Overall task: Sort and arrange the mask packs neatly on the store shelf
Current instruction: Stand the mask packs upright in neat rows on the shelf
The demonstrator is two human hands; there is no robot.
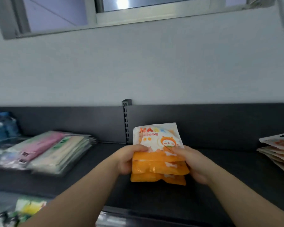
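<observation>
While a fanned bundle of orange mask packs (159, 167) stands upright over the dark shelf (228, 171), the left hand (128, 159) grips its left edge and the right hand (193, 163) its right, fingers (179, 150) curled round it. Pastel packs (56, 153) lie stacked to the left; more orange packs (280, 153) are piled at the far right.

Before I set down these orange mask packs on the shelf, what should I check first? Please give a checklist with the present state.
1. Left hand grips the bundle of orange and white plastic mask packs: ok.
2. Right hand grips the same bundle: ok.
3. Pack edges in the bundle flush: not ok, lower edges stepped.
4. Bare dark shelf board below the bundle: ok.
5. Matching orange and white stack at the right tidy: not ok, fanned.
</observation>
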